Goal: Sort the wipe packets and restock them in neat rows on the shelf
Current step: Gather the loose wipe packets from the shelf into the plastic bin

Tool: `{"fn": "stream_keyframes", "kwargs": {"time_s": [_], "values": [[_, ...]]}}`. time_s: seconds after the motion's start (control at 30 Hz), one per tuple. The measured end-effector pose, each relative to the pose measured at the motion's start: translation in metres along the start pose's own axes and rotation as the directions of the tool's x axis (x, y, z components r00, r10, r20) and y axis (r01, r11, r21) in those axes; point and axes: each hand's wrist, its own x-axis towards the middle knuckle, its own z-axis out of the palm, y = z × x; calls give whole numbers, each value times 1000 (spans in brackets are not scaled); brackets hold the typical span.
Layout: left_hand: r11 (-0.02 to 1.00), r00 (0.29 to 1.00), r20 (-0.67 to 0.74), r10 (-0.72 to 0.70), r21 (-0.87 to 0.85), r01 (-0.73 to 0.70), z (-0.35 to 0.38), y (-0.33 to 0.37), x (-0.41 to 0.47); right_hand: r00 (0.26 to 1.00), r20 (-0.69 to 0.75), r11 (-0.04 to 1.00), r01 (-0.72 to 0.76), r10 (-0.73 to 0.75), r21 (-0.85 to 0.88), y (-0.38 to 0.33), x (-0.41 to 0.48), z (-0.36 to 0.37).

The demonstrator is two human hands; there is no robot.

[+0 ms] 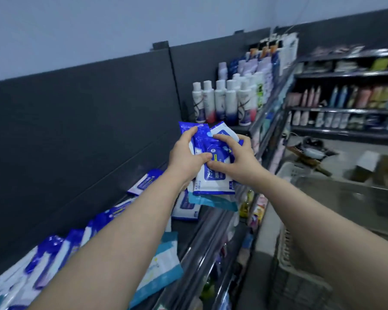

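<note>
mid-sort, i'd judge: left hand and right hand, fingers curled, grip a mixed stack of packets above the shelf, where loose packets lie unsorted, no neat rows yet.

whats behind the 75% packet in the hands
Behind the 75% packet, dark blue packets show above and a teal packet below. The left hand and right hand hide the rest.
</note>
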Motion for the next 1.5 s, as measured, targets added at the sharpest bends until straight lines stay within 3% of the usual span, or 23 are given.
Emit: {"fn": "stream_keyframes", "kwargs": {"time_s": [0.2, 0.47, 0.8, 1.0, 1.27, 1.37, 1.43, 1.5], "values": [[997, 970, 243, 25, -83, -5, 126, 17, 16, 972, -184, 981, -169, 149, -98, 61, -27, -104], [1000, 903, 430, 0, -24, 11, 277, 22, 31, 912, -261, 932, -349, 316, -92, 148, -49, -211], [955, 811, 506, -293, 114, 274, 431, -40, 28, 806, -168, 806, -585, 567, -87, 283, -82, -277], [878, 704, 548, -451, 130, 461, 493, -88, 9, 704, -103, 699, -710, 703, -84, 349, -109, -287], [767, 461, 690, -557, 215, 604, 571, -170, -8, 548, -106, 520, -827, 830, -214, 425, -138, -304], [776, 362, 694, -622, 483, 406, 581, -203, -14, 478, 56, 457, -792, 877, -405, 448, -146, -301], [736, 345, 665, -662, 663, 135, 580, -219, -14, 400, 121, 395, -728, 909, -561, 456, -149, -294], [656, 305, 665, -681, 740, -150, 574, -223, -9, 382, 96, 347, -670, 919, -656, 461, -152, -287]]}}
